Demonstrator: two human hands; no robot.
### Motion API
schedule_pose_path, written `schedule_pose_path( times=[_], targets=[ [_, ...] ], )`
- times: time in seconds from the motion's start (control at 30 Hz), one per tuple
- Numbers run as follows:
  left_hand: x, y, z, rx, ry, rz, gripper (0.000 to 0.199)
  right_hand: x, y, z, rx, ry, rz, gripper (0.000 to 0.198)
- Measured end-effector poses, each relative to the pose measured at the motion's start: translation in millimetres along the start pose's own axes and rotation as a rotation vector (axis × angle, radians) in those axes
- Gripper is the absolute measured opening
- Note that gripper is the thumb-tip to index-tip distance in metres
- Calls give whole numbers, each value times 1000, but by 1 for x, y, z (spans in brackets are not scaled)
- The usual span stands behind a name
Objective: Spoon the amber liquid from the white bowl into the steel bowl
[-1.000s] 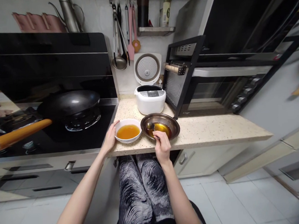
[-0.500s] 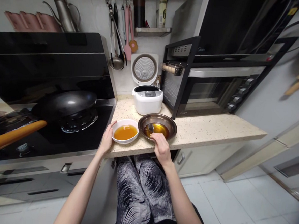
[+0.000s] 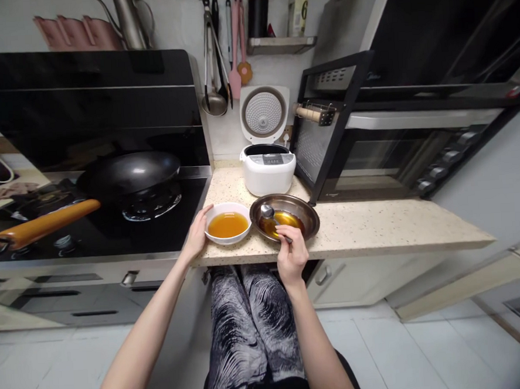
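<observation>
Legs: patterned black-and-grey trousers [image 3: 237, 331] filled the bottom middle, knees tucked up by the counter edge.
Right hand: this one [image 3: 292, 254] was pinching the handle of a metal spoon [image 3: 267, 211], fingers and thumb together, right above the near rim of the steel bowl.
Left hand: this one [image 3: 195, 235] had its fingers laid along the left rim of the white bowl. Couldn't tell how firmly it gripped, or if it gripped at all.
Steel bowl: it [image 3: 313, 217] sat near the front edge of the counter [image 3: 376, 225] with golden liquid [image 3: 290, 218] inside. The spoon's head was tilted over its left part; couldn't tell whether it touched the liquid.
White bowl: this one [image 3: 230, 240] stood just left of the steel one and had amber liquid [image 3: 227, 224] in it.
Stove side: a black wok [image 3: 129, 172] was on the burner to the left, its wooden handle [image 3: 53, 225] pointing out left.
Rice cooker: white [image 3: 269, 176], lid up, right behind the bowls, with an oven [image 3: 381, 158] off to its right.
Back wall: a ladle [image 3: 214, 104] and a pink spatula [image 3: 235, 81] hung above the cooker, and a metal kettle [image 3: 130, 20] stood up top left beside some pink containers [image 3: 76, 32].
</observation>
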State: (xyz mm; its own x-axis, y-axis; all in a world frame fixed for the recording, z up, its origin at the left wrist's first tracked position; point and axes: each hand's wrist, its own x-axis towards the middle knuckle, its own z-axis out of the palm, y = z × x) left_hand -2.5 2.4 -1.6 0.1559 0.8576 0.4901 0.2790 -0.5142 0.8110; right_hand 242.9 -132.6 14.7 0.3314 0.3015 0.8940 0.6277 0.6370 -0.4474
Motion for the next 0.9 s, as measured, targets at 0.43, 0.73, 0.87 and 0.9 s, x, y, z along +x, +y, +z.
schedule_pose_path(
  times=[0.43,0.73,0.87,0.9],
  targets=[
    [0,0,3,-35,13,-12,52,-22,-21,59,147,-173,156,18],
    [-1,4,2,-35,5,-5,50,-31,-19,65,152,-187,221,18],
    [0,3,2,-36,1,3,51,-33,-18,67,189,-173,285,17],
    [0,2,2,-35,0,4,51,-34,-17,67,202,-167,310,16]
  ],
)
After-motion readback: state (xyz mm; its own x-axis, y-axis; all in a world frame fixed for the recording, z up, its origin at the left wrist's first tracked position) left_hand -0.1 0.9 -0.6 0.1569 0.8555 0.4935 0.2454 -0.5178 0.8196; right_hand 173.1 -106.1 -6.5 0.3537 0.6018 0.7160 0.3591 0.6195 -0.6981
